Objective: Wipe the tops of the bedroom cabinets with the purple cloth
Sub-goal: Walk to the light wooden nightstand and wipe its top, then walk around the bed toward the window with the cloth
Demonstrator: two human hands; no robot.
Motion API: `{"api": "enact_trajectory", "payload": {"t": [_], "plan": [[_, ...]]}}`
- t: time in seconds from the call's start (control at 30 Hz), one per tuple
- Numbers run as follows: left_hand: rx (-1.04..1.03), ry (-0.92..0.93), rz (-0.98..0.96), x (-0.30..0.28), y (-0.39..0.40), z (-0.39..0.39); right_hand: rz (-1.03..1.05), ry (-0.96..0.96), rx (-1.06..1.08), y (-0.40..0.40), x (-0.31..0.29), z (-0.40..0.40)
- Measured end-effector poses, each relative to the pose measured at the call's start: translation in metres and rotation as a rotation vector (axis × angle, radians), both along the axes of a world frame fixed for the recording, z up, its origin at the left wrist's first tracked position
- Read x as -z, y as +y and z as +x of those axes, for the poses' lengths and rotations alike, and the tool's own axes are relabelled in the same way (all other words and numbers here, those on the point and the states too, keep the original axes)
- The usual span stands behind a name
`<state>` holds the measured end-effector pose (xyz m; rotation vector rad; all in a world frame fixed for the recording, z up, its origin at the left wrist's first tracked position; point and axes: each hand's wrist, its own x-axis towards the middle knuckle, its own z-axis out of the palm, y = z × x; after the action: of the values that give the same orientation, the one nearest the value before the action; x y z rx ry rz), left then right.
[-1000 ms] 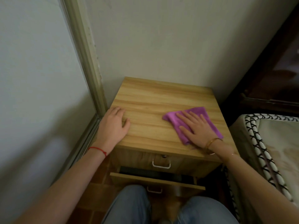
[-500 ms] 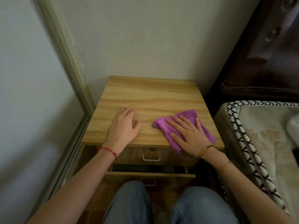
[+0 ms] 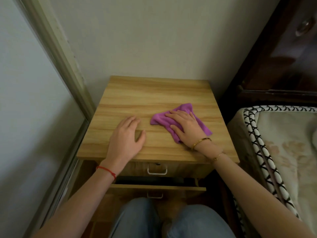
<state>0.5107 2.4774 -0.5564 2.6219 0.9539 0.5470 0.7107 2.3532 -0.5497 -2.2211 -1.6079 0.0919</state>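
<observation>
A low cabinet with a light wood top (image 3: 154, 93) stands in the corner in front of me. The purple cloth (image 3: 158, 119) lies crumpled on the right half of the top. My right hand (image 3: 186, 128) presses flat on the cloth with the fingers spread, and covers its middle. My left hand (image 3: 127, 138) rests palm down on the bare wood near the front edge, left of the cloth, and holds nothing.
The cabinet's lower drawer (image 3: 157, 188) stands pulled out a little toward my knees (image 3: 137, 220). A sliding door frame (image 3: 56, 54) runs along the left. A bed with a black-and-white trimmed mattress (image 3: 257, 143) and a dark headboard (image 3: 283, 66) lies close on the right.
My right hand has slid the cloth toward the middle of the top and a little farther back. My left hand has shifted right along the front edge. The view has swung right.
</observation>
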Motion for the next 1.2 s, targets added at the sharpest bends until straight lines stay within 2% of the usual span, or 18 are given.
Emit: {"api": "enact_trajectory", "payload": {"t": [0.13,0.3,0.5,0.73,0.87,1.03,1.2], "plan": [[0.035,0.020,-0.038,-0.025,-0.003,-0.007,0.146,0.152,0.024,-0.008,-0.011,-0.011],[0.084,0.073,-0.085,-0.091,-0.015,-0.018,0.129,0.261,0.151,-0.026,-0.067,-0.021],[0.157,0.107,-0.048,-0.216,-0.029,-0.029,0.091,0.327,0.250,-0.071,-0.194,-0.037],[0.223,0.100,-0.033,-0.386,-0.050,-0.032,0.010,0.344,0.364,-0.126,-0.359,-0.059],[0.265,0.088,-0.048,-0.459,-0.062,-0.033,-0.004,0.324,0.396,-0.148,-0.432,-0.072],[0.323,0.073,-0.087,-0.513,-0.067,-0.038,0.046,0.313,0.469,-0.165,-0.491,-0.096],[0.470,0.056,-0.123,-0.537,-0.066,-0.042,0.092,0.244,0.620,-0.181,-0.517,-0.139]]}}
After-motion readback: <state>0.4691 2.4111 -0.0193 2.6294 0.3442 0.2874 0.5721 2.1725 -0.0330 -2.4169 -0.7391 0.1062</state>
